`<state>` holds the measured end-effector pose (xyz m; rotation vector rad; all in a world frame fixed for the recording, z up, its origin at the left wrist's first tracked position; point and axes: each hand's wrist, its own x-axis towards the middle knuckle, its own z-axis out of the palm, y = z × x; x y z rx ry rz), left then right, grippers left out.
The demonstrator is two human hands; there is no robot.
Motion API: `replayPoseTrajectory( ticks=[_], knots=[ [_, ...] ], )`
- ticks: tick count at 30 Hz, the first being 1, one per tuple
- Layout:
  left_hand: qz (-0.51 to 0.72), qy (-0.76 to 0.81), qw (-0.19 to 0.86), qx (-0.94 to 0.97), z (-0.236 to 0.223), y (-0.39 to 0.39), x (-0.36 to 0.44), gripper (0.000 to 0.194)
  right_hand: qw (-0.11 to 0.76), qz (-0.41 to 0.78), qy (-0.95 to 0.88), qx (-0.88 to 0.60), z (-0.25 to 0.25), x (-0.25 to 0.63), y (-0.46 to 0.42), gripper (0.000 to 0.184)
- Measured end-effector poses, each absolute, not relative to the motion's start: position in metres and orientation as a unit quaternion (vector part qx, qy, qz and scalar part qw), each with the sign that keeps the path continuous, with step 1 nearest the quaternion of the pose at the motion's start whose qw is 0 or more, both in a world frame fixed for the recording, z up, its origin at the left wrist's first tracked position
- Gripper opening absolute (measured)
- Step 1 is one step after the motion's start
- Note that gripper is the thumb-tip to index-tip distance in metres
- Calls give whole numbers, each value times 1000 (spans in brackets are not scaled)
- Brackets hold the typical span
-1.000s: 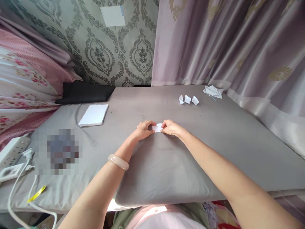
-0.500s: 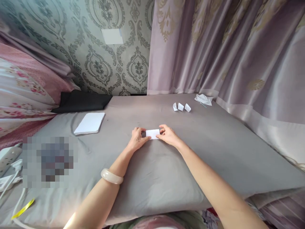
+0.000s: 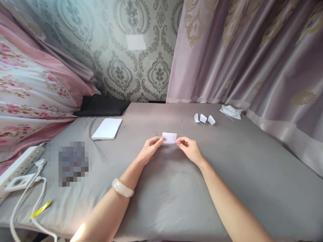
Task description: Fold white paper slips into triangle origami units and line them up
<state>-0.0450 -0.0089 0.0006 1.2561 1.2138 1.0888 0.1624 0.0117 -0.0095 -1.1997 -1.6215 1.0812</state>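
Observation:
A small folded piece of white paper is held between my two hands, above the middle of the grey sheet. My left hand pinches its left end, thumb toward me. At the lower right corner, my right hand pinches the paper's near edge between thumb and fingers. The near edge shows as a thin folded strip, with the rest of the paper standing up behind it. A pale bangle is round my left wrist.
Three small folded paper pieces stand at the back right, before a crumpled white paper heap. A white paper stack lies left, near a black cloth. A power strip with cables and a blurred-out object are at the left.
The paper, which was lying flatter, is now tilted up with its near edge bent. My fingers have closed into pinches at its ends. The camera view has turned slightly left.

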Motion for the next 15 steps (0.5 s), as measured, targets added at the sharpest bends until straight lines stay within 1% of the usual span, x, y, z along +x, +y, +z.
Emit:
replayPoseTrajectory(
  ticks=[2,4,5,7,9,10,12,15],
  knots=[
    [459,497,526,515,-4,-7,-44,35,414,402,-674,-461,-9,162,9,15],
    [464,500,521,513,-8,-5,-41,32,399,317,-728,-458,-9,162,6,12],
    [467,504,513,514,-10,-4,-39,32,382,256,-760,-459,-9,161,4,14],
    [472,509,500,517,-15,-2,-36,33,337,132,-814,-454,-9,156,1,25],
    [471,514,491,523,-18,0,-33,35,295,45,-849,-435,-10,150,-2,38],
    [468,519,482,529,-20,1,-33,35,279,19,-862,-423,-10,146,-2,39],
    [458,539,446,548,-22,1,-32,31,262,-19,-876,-404,-11,141,-3,33],
    [431,574,372,589,-23,0,-33,31,249,-48,-880,-402,-12,138,-1,30]
  ],
)
